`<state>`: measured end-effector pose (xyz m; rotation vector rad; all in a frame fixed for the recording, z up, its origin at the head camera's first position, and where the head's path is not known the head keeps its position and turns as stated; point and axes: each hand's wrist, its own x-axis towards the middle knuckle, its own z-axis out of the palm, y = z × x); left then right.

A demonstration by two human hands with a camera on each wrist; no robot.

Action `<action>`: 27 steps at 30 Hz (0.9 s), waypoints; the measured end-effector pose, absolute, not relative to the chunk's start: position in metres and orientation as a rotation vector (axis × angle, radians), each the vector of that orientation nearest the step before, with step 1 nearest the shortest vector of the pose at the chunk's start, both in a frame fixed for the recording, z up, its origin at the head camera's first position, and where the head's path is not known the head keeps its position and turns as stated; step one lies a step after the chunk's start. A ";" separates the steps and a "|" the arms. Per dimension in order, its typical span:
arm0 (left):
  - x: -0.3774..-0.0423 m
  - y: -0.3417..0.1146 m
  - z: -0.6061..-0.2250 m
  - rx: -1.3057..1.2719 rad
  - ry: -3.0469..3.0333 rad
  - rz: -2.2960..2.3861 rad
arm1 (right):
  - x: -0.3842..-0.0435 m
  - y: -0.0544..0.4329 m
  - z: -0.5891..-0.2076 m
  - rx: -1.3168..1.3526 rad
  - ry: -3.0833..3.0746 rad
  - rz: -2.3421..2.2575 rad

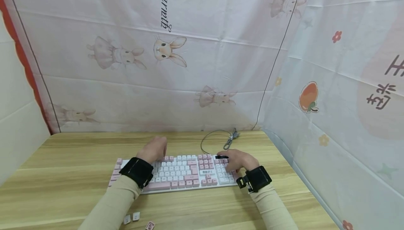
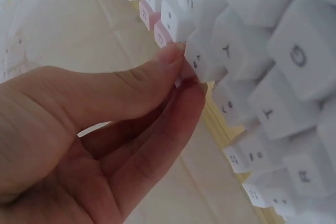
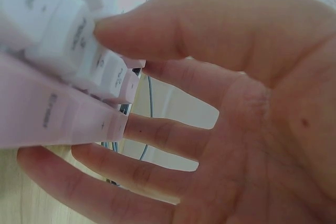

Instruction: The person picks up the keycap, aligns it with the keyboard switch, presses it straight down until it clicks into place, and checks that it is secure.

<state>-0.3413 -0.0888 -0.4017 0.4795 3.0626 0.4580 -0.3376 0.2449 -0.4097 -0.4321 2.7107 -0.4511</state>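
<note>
A pink-and-white keyboard (image 1: 176, 169) lies on the wooden desk. At its far edge my left hand (image 1: 153, 149) pinches a pink keycap (image 2: 186, 72) of the top row between thumb and fingertip, largely covering it. White letter keys (image 2: 231, 51) stand right beside those fingers. Over the keyboard's right end spreads my right hand (image 1: 240, 160), its thumb touching the white number keys (image 3: 68, 35). The other fingers of that hand reach along the side and far corner, near the long pink Enter key (image 3: 37, 103). A black strip without keycaps (image 1: 222, 157) shows by the right fingertips.
Loose white keycaps (image 1: 136, 216) and a pink keycap (image 1: 150, 225) lie on the desk (image 1: 195, 210) near its front. Behind the keyboard sits its bundled grey cable (image 1: 231, 138). Printed cloth (image 1: 189, 114) hangs at the back and right sides.
</note>
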 end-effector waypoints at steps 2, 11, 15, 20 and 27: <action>-0.343 -0.088 -0.401 0.474 3.067 0.466 | -0.339 0.246 -0.408 -0.430 2.714 -0.446; -0.344 -0.087 -0.403 0.450 3.099 0.494 | -0.338 0.245 -0.409 -0.395 2.715 -0.488; -0.341 -0.088 -0.405 0.444 3.092 0.478 | -0.335 0.244 -0.413 -0.405 2.714 -0.482; -0.341 -0.087 -0.405 0.418 3.082 0.452 | -0.335 0.244 -0.414 -0.412 2.725 -0.458; -0.343 -0.085 -0.405 0.423 3.098 0.445 | -0.338 0.245 -0.412 -0.416 2.741 -0.447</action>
